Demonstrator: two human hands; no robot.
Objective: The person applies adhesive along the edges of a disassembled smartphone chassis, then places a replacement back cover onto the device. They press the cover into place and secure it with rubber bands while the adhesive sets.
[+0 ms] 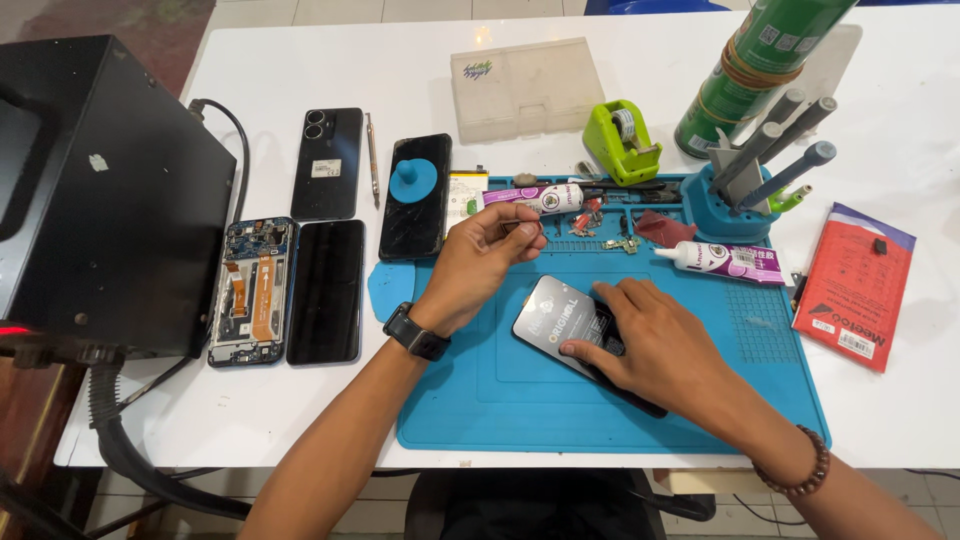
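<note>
My right hand (pixel 655 345) lies flat on a black phone screen panel (pixel 560 318) with a grey protective film, pressing it onto the blue silicone work mat (pixel 500 400). My left hand (pixel 480 262), with a black watch at the wrist, hovers above the mat's upper left part. Its thumb and fingers pinch a tiny part (pixel 522 230) too small to identify. A purple-and-white glue tube (pixel 530 198) lies just beyond those fingers.
Left of the mat lie an opened phone (pixel 250 292), a black screen (pixel 326 290), a black phone back (pixel 328 162) and a phone with a blue suction cup (pixel 416 190). A black machine (pixel 100 190) stands far left. A tool stand (pixel 745 190), tape dispenser (pixel 622 142), second glue tube (pixel 725 262) and red packet (pixel 855 285) sit right.
</note>
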